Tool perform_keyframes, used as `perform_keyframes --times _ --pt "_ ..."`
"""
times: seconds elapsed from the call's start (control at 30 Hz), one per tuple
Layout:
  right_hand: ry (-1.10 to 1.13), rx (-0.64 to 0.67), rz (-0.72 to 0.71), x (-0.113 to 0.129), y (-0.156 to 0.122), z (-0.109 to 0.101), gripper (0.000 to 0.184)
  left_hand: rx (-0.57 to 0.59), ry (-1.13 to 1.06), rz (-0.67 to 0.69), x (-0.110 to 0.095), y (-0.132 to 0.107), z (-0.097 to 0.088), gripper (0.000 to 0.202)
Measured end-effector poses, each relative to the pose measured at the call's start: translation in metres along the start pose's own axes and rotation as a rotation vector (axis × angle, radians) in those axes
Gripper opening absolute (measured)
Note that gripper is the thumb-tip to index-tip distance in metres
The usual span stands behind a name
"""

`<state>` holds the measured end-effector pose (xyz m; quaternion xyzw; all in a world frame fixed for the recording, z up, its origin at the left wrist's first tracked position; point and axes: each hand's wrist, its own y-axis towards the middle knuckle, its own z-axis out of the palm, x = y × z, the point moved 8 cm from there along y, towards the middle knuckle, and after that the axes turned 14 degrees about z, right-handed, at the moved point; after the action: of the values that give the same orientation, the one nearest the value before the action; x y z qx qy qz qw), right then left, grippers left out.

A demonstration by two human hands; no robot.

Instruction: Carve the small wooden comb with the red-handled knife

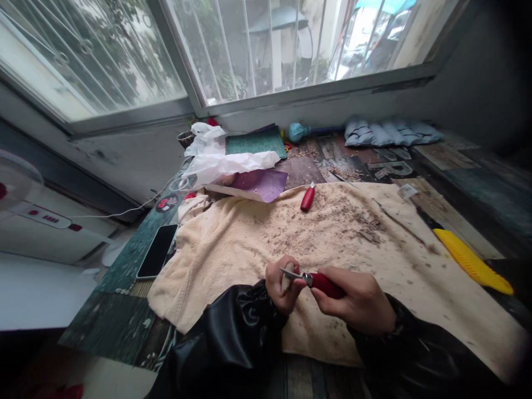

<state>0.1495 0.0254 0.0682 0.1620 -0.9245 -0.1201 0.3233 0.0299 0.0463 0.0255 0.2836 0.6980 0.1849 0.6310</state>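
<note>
My left hand point(283, 285) is closed around a small pale piece point(287, 279) that looks like wood, mostly hidden by the fingers. In my right hand point(359, 299) is a carving knife point(328, 285) with a red handle and a metal collar. Its short blade points left and lies across the pale piece, close to the left thumb. Both hands are above a cream towel point(224, 260) strewn with brown shavings point(369, 227). A second red-handled carving tool point(308, 198) rests on the towel farther back.
A phone point(158, 252) lies at the left of the table, a yellow tool point(474, 261) at the right. Thin metal tools point(399, 223) lie on the towel's right side. Behind are a purple sheet point(261, 184), white plastic bags point(233, 162), a green mat point(255, 142) and grey bundles point(390, 133).
</note>
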Motion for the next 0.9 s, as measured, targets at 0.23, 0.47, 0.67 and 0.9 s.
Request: perform_keyframes --times 0.23,0.47,0.67,0.9 --pt "-0.007 -0.041 0.025 -0.0032 -0.0002 -0.0004 0.022 -0.016 0.015 0.001 0.0007 -0.0003 -0.0008 0.034" --pt "0.013 -0.012 -0.018 0.0025 0.0005 -0.0009 0.025 0.025 -0.039 0.004 0.0006 0.0007 0.0013 0.038" --pt "0.003 -0.025 0.005 0.0005 0.0016 -0.0029 0.024 0.001 0.013 0.022 -0.0005 -0.0005 0.0006 0.035" --pt "-0.003 -0.008 0.030 -0.0007 0.0017 -0.0022 0.027 0.006 -0.009 -0.001 -0.0004 0.0006 0.0011 0.034"
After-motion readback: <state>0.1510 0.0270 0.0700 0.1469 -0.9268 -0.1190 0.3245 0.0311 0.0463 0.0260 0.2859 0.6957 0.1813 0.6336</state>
